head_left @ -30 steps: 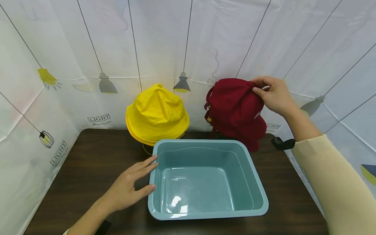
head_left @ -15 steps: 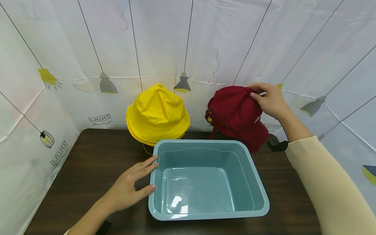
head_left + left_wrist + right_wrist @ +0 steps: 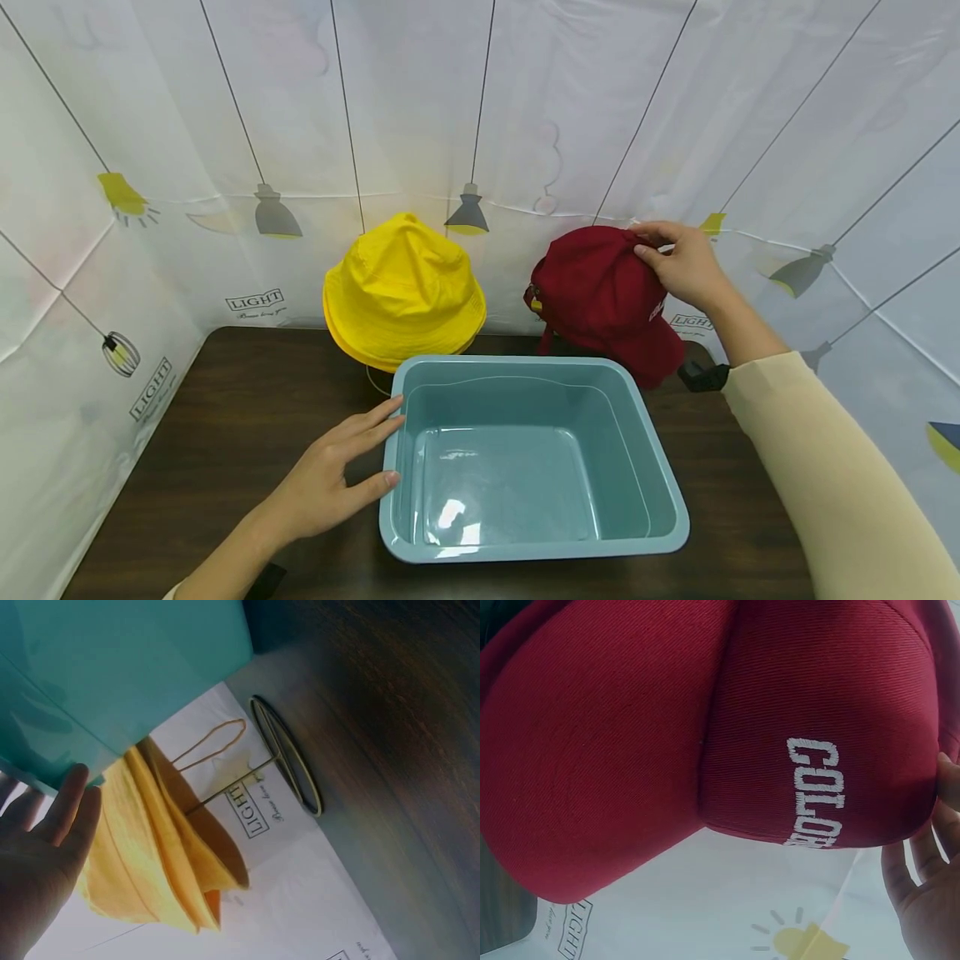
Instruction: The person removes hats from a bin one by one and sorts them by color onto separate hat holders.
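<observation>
A red baseball cap (image 3: 600, 292) with white embroidered letters sits at the back right, its brim pointing right and down. My right hand (image 3: 686, 262) pinches the top of its crown between thumb and fingers. In the right wrist view, the cap (image 3: 802, 712) fills most of the picture, with my fingers at the crown's edge. Fairly straight fingers of my left hand (image 3: 330, 475) touch the left rim of a blue-green plastic basin (image 3: 536, 548). Left of the cap is a yellow bucket hat (image 3: 405, 292), standing behind the basin.
In the left wrist view, a thin wire stand (image 3: 287, 754) with a round base holds up the yellow hat. The dark wooden table (image 3: 225, 417) meets a white curtain (image 3: 420, 100) printed with lamps at its back edge.
My right hand has lowered the red cap a little, and its crown has settled leftward and down. The left hand, basin and yellow hat stay where they were.
</observation>
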Motion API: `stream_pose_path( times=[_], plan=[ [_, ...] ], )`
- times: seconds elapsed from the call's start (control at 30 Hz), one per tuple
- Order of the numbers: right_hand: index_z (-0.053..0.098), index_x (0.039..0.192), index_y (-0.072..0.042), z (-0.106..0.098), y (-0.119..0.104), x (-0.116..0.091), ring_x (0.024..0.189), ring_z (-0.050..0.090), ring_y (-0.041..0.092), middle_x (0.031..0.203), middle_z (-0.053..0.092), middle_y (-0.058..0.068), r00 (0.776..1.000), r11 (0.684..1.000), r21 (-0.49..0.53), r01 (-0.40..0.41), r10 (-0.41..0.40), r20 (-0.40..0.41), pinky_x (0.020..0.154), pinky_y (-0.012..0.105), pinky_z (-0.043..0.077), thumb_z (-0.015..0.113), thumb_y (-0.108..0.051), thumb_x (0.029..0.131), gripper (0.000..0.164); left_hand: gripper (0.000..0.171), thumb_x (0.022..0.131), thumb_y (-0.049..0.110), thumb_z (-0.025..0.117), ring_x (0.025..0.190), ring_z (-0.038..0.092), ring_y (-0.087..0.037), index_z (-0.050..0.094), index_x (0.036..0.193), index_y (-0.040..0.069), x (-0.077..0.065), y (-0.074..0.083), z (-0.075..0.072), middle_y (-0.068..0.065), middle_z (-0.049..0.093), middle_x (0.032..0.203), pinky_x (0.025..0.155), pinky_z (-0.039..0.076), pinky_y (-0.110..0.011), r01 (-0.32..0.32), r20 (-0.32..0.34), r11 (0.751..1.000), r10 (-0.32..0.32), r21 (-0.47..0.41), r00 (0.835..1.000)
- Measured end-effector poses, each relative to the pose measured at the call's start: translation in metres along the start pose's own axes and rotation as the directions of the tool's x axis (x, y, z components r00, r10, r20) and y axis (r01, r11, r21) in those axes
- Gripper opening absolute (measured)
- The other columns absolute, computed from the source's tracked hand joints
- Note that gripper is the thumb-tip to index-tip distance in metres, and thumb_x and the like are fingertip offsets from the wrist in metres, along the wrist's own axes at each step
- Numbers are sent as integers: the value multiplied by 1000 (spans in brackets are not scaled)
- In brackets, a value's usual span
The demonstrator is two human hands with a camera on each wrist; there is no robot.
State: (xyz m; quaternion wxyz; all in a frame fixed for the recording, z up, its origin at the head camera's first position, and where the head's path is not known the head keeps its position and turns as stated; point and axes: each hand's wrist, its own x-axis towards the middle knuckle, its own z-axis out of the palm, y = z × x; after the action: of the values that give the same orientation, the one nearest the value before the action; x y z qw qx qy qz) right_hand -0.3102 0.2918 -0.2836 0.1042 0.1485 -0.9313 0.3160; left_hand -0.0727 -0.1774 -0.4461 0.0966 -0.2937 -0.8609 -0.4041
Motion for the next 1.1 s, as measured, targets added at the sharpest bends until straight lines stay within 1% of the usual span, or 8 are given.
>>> stream_pose_path(
  times=[0.1,0.2,0.37,0.6,0.8,0.97,1.1],
  plan=[
    [64,142,-5,2,3,-1,113,61,43,127,65,26,1000,1000,0,-12,12,12,66,10,45,61,-11,106,36,62,97,27,77,146,46,-25,55,154,18,0,0,0,3,40,167,107,46,-63,1,-1,1000,-1,-3,1000],
    [64,142,-6,5,7,-2,115,61,44,128,65,26,1000,1000,2,-10,10,23,66,9,46,61,-11,106,37,62,97,27,77,146,46,-25,55,154,17,0,0,0,3,39,167,108,46,-63,4,-1,1000,-4,-4,1000],
    [64,142,-5,10,13,-3,114,62,42,128,66,27,1000,1000,12,6,-7,30,66,9,46,61,-12,106,36,62,97,27,76,146,46,-25,55,154,18,-1,0,1,3,39,167,108,45,-64,2,-1,1000,-2,-8,1000],
    [63,143,-4,14,20,-6,115,61,40,128,67,27,999,1000,21,-7,6,48,66,10,48,59,-17,108,38,62,97,27,76,147,45,-25,54,155,19,-1,-1,1,3,38,168,108,45,-64,9,3,1000,-9,-15,1000],
    [62,145,-3,15,25,-10,119,59,39,131,66,25,998,999,31,-22,20,59,68,9,48,59,-26,109,43,62,97,26,76,146,46,-26,54,155,19,-1,-1,2,3,38,168,107,46,-64,3,-3,1000,-3,-15,1000],
    [61,146,-3,15,28,-12,120,58,39,133,64,25,997,999,29,-34,32,69,69,9,48,57,-30,109,46,62,97,27,76,146,46,-25,54,154,19,-1,-1,2,3,39,167,107,46,-64,3,-5,1000,-3,-16,1000],
    [60,147,-4,12,28,-14,121,57,39,134,64,24,997,999,17,-39,38,73,68,9,47,56,-31,109,46,61,98,27,76,146,46,-25,55,154,16,-1,-1,2,3,38,167,106,46,-64,-4,-1,1000,4,-8,1000]
  ],
)
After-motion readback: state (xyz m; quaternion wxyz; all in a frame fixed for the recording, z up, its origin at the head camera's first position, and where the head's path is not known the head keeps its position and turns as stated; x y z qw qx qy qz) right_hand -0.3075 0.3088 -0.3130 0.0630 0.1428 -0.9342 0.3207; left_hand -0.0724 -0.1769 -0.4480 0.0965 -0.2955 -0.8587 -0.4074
